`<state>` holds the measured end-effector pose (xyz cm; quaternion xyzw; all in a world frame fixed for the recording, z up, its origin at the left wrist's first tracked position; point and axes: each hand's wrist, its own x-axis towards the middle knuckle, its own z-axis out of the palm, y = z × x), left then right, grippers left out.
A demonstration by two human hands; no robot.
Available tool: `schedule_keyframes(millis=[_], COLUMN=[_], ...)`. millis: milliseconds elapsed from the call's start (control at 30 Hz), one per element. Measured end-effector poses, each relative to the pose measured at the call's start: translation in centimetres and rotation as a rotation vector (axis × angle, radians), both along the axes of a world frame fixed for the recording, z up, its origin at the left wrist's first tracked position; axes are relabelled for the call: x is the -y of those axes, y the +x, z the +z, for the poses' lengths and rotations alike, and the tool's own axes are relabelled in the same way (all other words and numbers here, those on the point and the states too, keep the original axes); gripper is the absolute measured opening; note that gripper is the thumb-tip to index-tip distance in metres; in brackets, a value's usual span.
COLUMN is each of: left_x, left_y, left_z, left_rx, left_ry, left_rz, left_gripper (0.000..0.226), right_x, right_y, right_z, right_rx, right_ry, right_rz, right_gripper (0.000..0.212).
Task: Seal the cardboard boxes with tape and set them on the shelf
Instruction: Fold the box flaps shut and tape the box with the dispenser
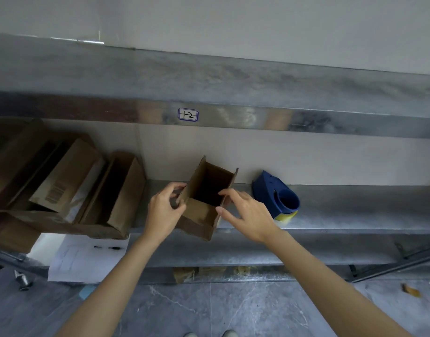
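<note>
The cardboard box (pixel 201 215) sits open at the front edge of the metal shelf (pixel 342 216), straight ahead of the person and between the two hands, its flaps not yet folded and no tape on it. At far left, a large carton (pixel 51 223) on the same shelf holds several flattened boxes (pixel 68 176) stood on edge, with a sheet of paper (pixel 87 256) hanging below it. Next comes the left hand (pixel 164 210), fingers curled round the box's left flap and gripping it. The box's long axis runs away from the person toward the wall, leaning slightly rightward; its inside looks dark and nothing can be made out in it. The right hand (pixel 248 215) has fingers spread and fairly straight, tips resting on the right flap without clasping it. Both hands are about equally close to the box. Just beyond the right hand, the blue tape dispenser (pixel 274 198) lies on the shelf, apart from the box, so the right hand is the nearer one for reaching it.
</note>
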<state>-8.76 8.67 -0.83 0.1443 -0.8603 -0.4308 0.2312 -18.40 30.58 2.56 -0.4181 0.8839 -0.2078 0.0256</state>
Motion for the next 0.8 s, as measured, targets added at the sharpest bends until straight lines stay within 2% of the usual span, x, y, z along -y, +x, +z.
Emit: schedule_keyframes(millis=[100, 233, 400, 467, 567, 700, 800], left_x=[0.7, 1.9, 2.4, 2.3, 2.3, 1.6, -0.4], left_y=[-1.0, -3.0, -5.2, -5.8, -5.6, -3.5, -1.1], left_z=[0.6, 1.0, 1.8, 2.0, 2.0, 1.9, 1.7], left_rx=[0.003, 0.025, 0.081, 0.082, 0.035, -0.075, -0.048], left_ry=[-0.002, 0.014, 0.064, 0.067, 0.03, -0.016, 0.105], left_rz=[-0.065, -0.137, -0.203, -0.202, -0.153, 0.048, 0.16], left_gripper=[0.041, 0.046, 0.053, 0.049, 0.043, 0.046, 0.052], right_x=[-1.2, -2.6, -3.4, -3.4, -3.4, -3.2, -3.0], right_y=[-0.7, -2.0, -3.5, -4.0, -4.2, -3.9, -3.7], right_z=[0.4, 0.2, -0.6, -0.8, -0.9, -1.0, -1.2], right_rx=[0.03, -0.038, -0.173, -0.156, -0.049, 0.042, 0.068], right_ry=[-0.051, -0.073, -0.086, -0.095, -0.138, -0.175, -0.215], right_rz=[-0.009, -0.07, -0.165, -0.161, -0.131, -0.12, -0.138], right_gripper=[0.059, 0.041, 0.043, 0.044, 0.043, 0.04, 0.039])
